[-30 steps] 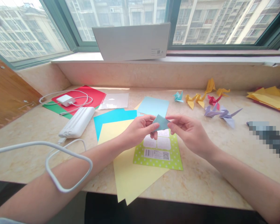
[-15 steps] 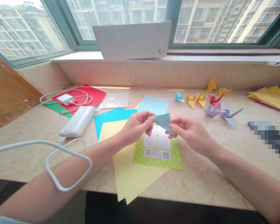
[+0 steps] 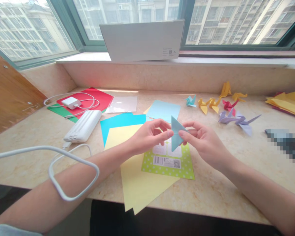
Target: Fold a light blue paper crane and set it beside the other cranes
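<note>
A light blue piece of origami paper (image 3: 176, 125), folded into a triangle, is held above the table with its long edge facing left. My right hand (image 3: 201, 137) pinches it near the right corner, thumb in front and fingers behind. At the middle of the long edge, the thumb and fingertips of my left hand (image 3: 153, 135) close on the paper; what lies behind the thumb is partly hidden. Below both hands is a green dotted paper packet (image 3: 167, 172) with a barcode label. It rests on pale yellow sheets (image 3: 145, 190).
Blue sheets (image 3: 120, 121) and a light blue sheet (image 3: 163, 109) lie behind. A white power bank (image 3: 83, 126) with cables and red paper (image 3: 98, 98) are left. Several folded cranes (image 3: 226, 106) stand back right, near yellow sheets (image 3: 288, 101). A cable loop (image 3: 73, 196) crosses my left forearm.
The folded paper has turned in my hands, from a flat edge on top to a point upward. My left hand has shifted its grip to the long edge.
</note>
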`<state>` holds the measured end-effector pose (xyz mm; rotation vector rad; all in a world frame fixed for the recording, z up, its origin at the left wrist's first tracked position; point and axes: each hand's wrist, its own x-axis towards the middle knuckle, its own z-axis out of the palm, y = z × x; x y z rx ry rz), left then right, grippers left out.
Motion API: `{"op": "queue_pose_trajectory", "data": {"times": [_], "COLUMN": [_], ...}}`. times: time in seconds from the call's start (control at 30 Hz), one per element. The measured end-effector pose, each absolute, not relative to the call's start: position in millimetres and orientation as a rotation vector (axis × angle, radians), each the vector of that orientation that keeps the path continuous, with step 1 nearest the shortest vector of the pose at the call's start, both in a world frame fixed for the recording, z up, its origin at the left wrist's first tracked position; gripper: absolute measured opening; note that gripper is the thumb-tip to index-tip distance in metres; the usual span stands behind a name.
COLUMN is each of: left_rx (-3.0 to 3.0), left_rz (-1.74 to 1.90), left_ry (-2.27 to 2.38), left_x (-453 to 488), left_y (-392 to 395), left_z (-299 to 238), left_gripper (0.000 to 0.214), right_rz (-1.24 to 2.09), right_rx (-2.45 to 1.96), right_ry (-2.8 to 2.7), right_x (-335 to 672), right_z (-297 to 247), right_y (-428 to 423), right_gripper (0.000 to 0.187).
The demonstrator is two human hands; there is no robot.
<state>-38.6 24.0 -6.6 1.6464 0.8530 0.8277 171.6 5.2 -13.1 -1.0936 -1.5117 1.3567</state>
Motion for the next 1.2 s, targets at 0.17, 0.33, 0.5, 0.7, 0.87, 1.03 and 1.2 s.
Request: {"op": "queue_pose_trajectory", "data": {"times": [0.17,0.33,0.5,0.7,0.87,1.03,1.2], "left_rx": [1.654,1.655,1.645,1.603,1.525,1.475,1.586], "left_rz": [0.678,0.664,0.688,0.68,0.688,0.702,0.655], "left_ry": [0.819,0.865,0.833,0.819,0.789,0.732,0.775], "left_x": [-35.7,-37.7,-39.7,-40.4,-39.9,-40.9,-42.9], "left_y": [21.9,23.6,25.3,26.9,26.3,25.5,26.9], "left_z": [-13.3,-14.8,-14.5,-13.2,-9.3,-7.6,-7.9], "left_gripper": [0.023,0.021,0.025,0.026,0.03,0.039,0.023], "right_rz": [1.37,1.108,1.095,1.095,0.947,0.817,0.888], "right_rx": [-1.033,-1.052,-1.025,-0.918,-0.868,-0.862,-0.871], "right_ry": [-1.551,-1.63,-1.615,-1.654,-1.802,-1.929,-1.898], "right_x": [168.1,168.0,170.2,172.1,173.5,174.9,174.6], "right_z": [-20.4,-24.1,-25.7,-31.2,-26.2,-21.0,-22.0], "right_y": [2.9,3.9,7.3,11.5,11.5,8.3,8.0], "right_gripper": [0.016,0.026,0.024,0.009,0.012,0.022,0.018]}}
